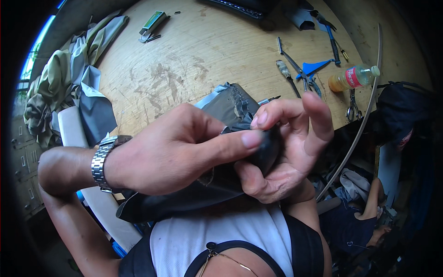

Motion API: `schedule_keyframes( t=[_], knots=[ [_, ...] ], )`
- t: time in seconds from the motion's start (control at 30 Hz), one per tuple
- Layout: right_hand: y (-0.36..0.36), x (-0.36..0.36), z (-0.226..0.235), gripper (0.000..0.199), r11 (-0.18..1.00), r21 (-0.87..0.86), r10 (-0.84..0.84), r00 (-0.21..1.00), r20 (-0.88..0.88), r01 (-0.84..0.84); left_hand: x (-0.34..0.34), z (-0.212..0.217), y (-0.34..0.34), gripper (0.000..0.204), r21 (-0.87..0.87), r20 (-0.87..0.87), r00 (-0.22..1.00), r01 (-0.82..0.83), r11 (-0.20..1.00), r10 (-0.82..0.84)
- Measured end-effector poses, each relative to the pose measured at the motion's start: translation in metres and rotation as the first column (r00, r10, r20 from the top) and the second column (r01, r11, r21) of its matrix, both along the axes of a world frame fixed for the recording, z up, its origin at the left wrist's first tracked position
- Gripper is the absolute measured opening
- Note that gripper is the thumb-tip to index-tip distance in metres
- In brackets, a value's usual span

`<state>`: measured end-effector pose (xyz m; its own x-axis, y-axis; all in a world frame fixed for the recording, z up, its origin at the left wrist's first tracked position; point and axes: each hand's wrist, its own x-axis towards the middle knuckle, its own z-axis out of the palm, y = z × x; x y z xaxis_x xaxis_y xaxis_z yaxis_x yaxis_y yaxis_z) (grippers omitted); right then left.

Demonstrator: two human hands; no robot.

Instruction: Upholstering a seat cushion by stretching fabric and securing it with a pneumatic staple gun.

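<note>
While pinched by left hand (170,154) and right hand (281,152): one dark fabric piece (230,106); beyond, one red-labelled bottle (353,77).

Your work surface is a round wooden table (184,60) with a scuffed, stained top. On its left edge lies a heap of olive and grey fabric (69,78). Near the far edge you will find a small green-and-white box (153,22). On the right lie a blue-handled tool (333,46), a blue triangular piece (314,67), pliers (305,76), scissors (353,108) and a plastic bottle (353,77) on its side.
</note>
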<state>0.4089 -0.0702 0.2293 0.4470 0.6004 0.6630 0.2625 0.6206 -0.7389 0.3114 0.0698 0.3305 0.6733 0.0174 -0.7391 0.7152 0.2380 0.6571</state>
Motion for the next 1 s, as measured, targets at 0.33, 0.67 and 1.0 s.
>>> schedule_keyframes(
  t=[0.33,0.67,1.0],
  knots=[
    [0.001,0.001,-0.020,0.101,0.998,0.006,-0.070,0.996,-0.052,0.070,0.008,-0.087,-0.002,0.035,0.015,0.742,0.655,-0.226,0.974,0.141],
    [-0.003,0.004,-0.022,0.059,0.988,-0.098,-0.118,0.993,-0.019,0.115,0.009,-0.099,-0.004,0.031,0.027,0.856,0.495,-0.330,0.944,0.149],
    [0.020,-0.048,-0.060,0.085,0.621,0.224,-0.696,0.660,-0.282,0.751,0.026,-0.103,0.005,0.034,0.212,0.831,0.551,-0.190,0.959,-0.075]
  ],
)
